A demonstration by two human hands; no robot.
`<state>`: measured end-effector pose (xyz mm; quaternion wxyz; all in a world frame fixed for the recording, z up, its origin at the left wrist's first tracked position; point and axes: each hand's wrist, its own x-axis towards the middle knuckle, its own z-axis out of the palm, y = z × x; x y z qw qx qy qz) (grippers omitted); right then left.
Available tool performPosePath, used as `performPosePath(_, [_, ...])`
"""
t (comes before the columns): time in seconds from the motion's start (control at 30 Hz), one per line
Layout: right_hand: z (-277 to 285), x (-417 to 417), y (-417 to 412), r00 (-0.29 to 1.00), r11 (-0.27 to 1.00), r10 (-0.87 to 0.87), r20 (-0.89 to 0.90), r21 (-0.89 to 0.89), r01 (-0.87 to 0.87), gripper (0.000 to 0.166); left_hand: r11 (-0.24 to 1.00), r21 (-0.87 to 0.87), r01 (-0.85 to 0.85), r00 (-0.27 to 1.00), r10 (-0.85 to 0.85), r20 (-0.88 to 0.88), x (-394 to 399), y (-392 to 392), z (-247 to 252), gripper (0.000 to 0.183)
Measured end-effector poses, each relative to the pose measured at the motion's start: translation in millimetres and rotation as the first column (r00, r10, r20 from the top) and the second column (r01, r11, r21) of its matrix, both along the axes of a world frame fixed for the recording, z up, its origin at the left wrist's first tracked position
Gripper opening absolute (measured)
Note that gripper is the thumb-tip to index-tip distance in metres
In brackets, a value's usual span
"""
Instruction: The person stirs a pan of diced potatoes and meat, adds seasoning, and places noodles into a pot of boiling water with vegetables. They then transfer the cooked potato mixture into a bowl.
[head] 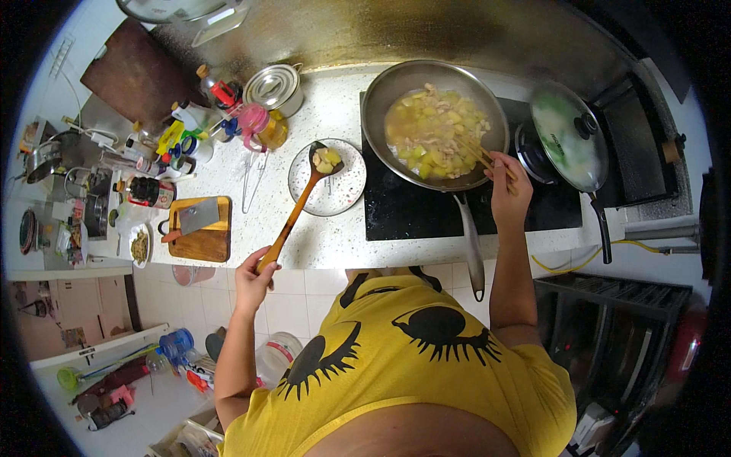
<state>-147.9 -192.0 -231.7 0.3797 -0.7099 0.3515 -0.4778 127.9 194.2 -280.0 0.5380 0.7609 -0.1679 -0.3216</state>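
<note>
My left hand grips the lower end of a long wooden ladle. The ladle's dark bowl holds food chunks above a patterned round plate. In my right hand is a pair of wooden chopsticks, with their tips in the food. Pale green vegetable pieces and small meat pieces lie in broth in a large steel frying pan. The pan sits on a black cooktop, its handle pointing towards me.
Right of the frying pan is a second pan under a glass lid. A cleaver lies on a wooden cutting board at the left. Tongs, a pink-lidded jug, a lidded steel pot and several bottles stand or lie behind.
</note>
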Motion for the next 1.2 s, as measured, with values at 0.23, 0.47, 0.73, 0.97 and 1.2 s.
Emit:
performPosePath(0.23, [3,3,4,0.999,1.0,0.022,-0.044,0.022,-0.021,0.014,0.969,0.244,0.027,0.746,-0.182,0.641,-19,3,-17,0.03])
performPosePath(0.47, [11,-13,6,0.999,0.999,-0.031,-0.034,0.014,0.031,0.01,0.994,0.108,0.024,0.593,-0.101,0.799,-17,6,-9,0.03])
performPosePath(0.73, [18,-29,13,0.999,0.98,-0.003,-0.034,0.197,0.01,0.016,0.948,0.201,0.246,0.874,-0.307,0.377,14,-101,150,0.026])
performPosePath(0.97, [17,-29,15,0.993,0.969,-0.057,-0.101,0.234,0.08,0.018,0.574,0.629,0.524,0.45,-0.814,0.367,78,-277,208,0.02])
performPosePath(1.2, [-3,-25,2,0.981,0.976,-0.065,-0.185,0.193,0.101,0.016,0.456,0.52,0.722,0.592,-0.797,-0.124,141,-306,156,0.023])
